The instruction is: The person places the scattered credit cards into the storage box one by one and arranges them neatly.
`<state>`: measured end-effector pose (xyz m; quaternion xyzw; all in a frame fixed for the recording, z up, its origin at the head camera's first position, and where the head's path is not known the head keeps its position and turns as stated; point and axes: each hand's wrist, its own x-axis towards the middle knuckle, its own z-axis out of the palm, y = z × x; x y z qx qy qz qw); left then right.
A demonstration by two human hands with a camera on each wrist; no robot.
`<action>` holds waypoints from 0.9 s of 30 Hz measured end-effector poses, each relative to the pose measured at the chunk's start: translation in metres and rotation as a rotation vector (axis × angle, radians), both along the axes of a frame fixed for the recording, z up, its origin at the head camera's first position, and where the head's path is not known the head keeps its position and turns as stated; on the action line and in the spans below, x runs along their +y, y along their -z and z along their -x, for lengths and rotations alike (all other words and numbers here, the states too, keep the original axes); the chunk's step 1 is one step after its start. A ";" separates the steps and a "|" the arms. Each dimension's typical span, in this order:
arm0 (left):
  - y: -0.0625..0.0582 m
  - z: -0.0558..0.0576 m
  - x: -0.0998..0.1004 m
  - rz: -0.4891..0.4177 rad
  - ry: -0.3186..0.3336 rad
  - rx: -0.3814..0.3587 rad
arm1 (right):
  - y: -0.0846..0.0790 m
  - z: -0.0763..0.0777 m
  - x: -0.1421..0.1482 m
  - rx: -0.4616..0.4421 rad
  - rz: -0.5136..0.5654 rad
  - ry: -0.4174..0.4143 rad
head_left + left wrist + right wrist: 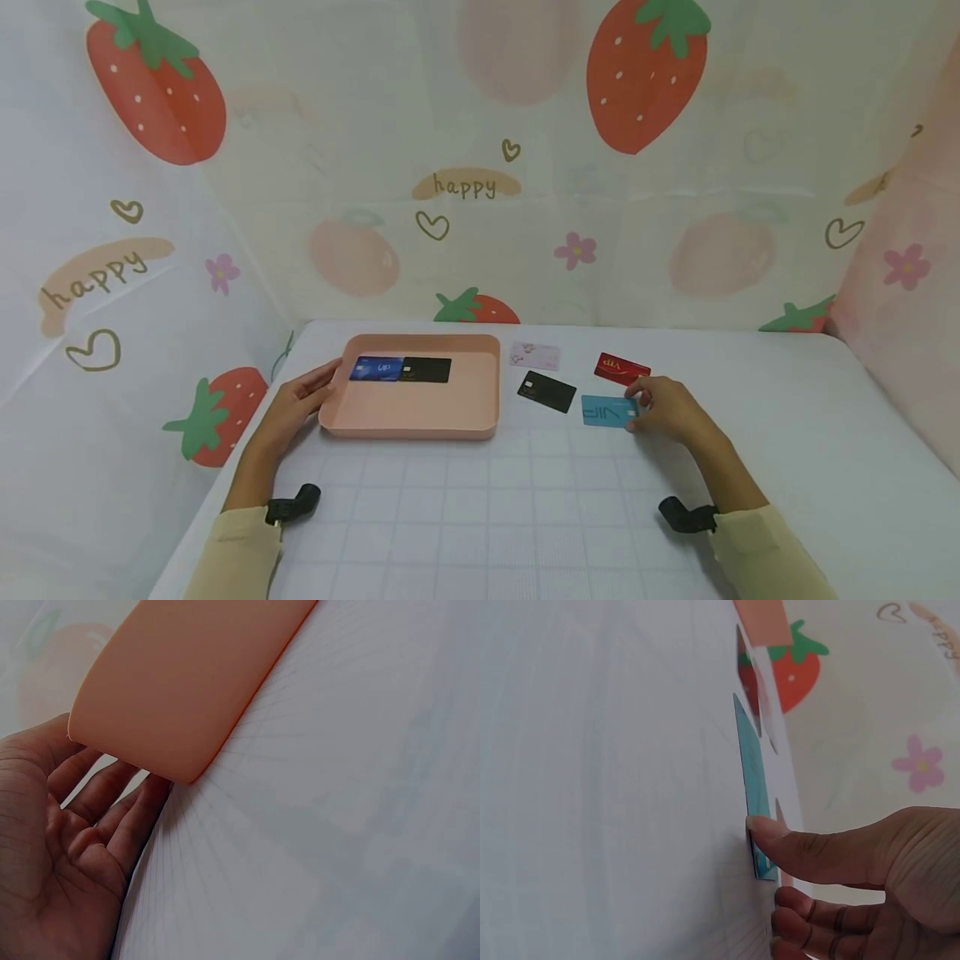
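Observation:
In the head view my left hand (296, 404) rests against the left side of a shallow pink tray (420, 410). The left wrist view has those fingers loosely extended behind the tray's corner; their tips are hidden. A blue VIP card (377, 368) and a black card (426, 370) lie side by side in the tray. On the right, my right hand (671, 408) pinches the right end of a teal VIP card (603, 411), thumb at its near edge. Just beyond that card lies a red VIP card (621, 368). The right wrist view shows the teal card (751, 769) nearly edge-on.
Between tray and right hand, another black card (547, 392) lies at a slant, with a pale pink patterned card (535, 356) behind it. The white tabletop (465, 517) bears a faint grid. A strawberry-print sheet (375, 150) hangs around the back and sides.

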<state>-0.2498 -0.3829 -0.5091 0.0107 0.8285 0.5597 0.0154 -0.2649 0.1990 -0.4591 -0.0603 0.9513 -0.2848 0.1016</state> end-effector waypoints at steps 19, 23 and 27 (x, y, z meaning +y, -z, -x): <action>0.002 0.002 0.001 0.030 -0.017 0.003 | 0.004 0.003 0.001 -0.025 -0.012 -0.007; 0.004 0.003 0.000 0.045 -0.024 0.009 | 0.005 0.003 0.001 -0.019 -0.015 -0.010; 0.004 0.003 0.000 0.047 -0.024 0.015 | 0.004 0.003 0.001 -0.023 -0.019 -0.011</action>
